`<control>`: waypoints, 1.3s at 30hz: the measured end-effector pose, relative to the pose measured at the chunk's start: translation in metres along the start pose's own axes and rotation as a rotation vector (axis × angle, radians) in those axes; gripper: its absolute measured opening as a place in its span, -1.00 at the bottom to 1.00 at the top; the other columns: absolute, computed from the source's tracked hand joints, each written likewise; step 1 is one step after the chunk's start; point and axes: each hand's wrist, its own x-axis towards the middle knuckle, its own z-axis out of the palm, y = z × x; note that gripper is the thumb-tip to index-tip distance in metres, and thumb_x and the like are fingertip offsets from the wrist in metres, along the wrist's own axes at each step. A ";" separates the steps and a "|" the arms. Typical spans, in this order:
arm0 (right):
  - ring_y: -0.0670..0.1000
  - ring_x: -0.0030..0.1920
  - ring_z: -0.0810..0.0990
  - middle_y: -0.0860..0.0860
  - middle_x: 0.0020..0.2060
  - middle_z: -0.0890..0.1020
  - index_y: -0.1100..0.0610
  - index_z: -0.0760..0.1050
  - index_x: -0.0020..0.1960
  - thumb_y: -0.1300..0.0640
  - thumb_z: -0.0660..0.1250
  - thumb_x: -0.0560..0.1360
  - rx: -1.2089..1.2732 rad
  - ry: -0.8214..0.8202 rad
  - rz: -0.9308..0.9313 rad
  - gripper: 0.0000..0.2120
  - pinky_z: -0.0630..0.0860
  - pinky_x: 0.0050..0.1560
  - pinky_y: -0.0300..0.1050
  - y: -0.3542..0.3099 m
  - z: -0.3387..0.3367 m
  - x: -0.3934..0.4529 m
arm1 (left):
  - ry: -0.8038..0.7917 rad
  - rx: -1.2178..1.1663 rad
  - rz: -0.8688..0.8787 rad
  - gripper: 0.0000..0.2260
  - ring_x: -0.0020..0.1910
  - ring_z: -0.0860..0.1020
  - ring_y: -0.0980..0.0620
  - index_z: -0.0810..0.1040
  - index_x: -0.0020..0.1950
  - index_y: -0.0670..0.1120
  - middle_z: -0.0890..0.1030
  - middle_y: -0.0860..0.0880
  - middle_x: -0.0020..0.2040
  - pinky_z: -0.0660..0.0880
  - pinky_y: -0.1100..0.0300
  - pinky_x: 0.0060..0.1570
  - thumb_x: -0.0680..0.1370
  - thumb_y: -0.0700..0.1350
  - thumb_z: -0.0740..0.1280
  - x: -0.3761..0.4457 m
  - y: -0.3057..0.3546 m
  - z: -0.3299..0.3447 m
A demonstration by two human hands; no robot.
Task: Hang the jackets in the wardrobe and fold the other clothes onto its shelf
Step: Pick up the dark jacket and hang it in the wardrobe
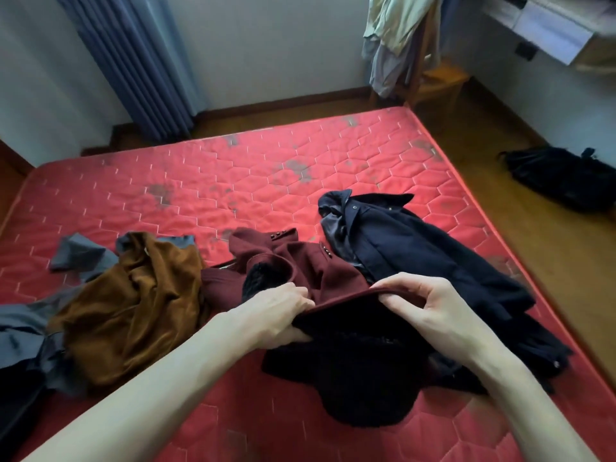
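Both our forearms reach in from below: our left hand [283,311] and right hand [430,308] each pinch the folded edge of the maroon jacket [320,271], whose dark lining hangs toward us over the red mattress [206,181]. Just right of it lies the navy jacket [410,248]; left, touching it, the brown garment [133,305] on grey clothes [80,255]. 1 chair [436,81] stands beyond the bed, draped with pale clothes [390,31].

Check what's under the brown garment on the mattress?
Grey cloth pokes out from beneath the brown garment at its far and left edges, on the red mattress. Anything further underneath is covered.
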 end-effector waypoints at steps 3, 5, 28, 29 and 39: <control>-0.11 0.02 0.72 -0.12 -0.06 0.76 -0.04 0.72 0.02 0.17 0.46 0.57 -0.060 0.029 -0.033 -0.87 0.61 0.20 0.02 -0.037 -0.020 -0.004 | 0.072 -0.109 -0.013 -0.82 0.02 0.58 -0.04 0.56 0.01 0.01 0.64 0.02 -0.02 0.48 0.07 0.04 0.56 0.07 0.46 -0.025 0.014 -0.036; -0.13 0.01 0.72 -0.13 -0.07 0.75 -0.06 0.72 0.01 0.13 0.48 0.56 -0.083 0.043 -0.058 -0.90 0.62 0.18 0.02 -0.064 -0.035 -0.008 | 0.141 -0.175 -0.040 -0.82 -0.15 0.57 0.05 0.49 -0.09 0.06 0.63 0.07 -0.16 0.46 0.13 -0.10 0.54 0.04 0.47 -0.044 0.023 -0.063; 0.17 -0.04 0.54 0.12 -0.02 0.56 0.17 0.49 -0.01 0.04 0.51 0.52 -0.594 0.725 -1.103 -0.74 0.47 -0.05 0.07 -0.239 -0.054 -0.056 | 0.543 -0.752 0.049 -0.86 -0.21 0.58 0.04 0.61 -0.02 -0.34 0.63 -0.13 -0.19 0.52 0.10 -0.17 0.50 -0.32 0.51 -0.189 0.149 -0.268; 0.17 -0.07 0.55 0.12 -0.04 0.57 0.17 0.52 0.00 0.01 0.49 0.52 -0.610 0.667 -1.076 -0.74 0.48 -0.06 0.07 -0.227 -0.047 -0.058 | 0.550 -0.769 0.045 -0.86 -0.20 0.57 0.05 0.60 -0.03 -0.35 0.63 -0.14 -0.20 0.51 0.10 -0.17 0.50 -0.32 0.51 -0.188 0.152 -0.265; 0.09 0.11 0.67 0.02 0.11 0.68 0.06 0.48 0.32 0.14 0.27 0.52 -0.353 0.158 -0.586 -0.63 0.55 0.11 -0.04 -0.202 -0.006 -0.056 | 0.602 -0.866 -0.100 -0.84 -0.13 0.68 -0.04 0.66 0.04 -0.25 0.69 -0.27 -0.04 0.60 0.00 -0.03 0.48 -0.27 0.52 -0.204 0.148 -0.239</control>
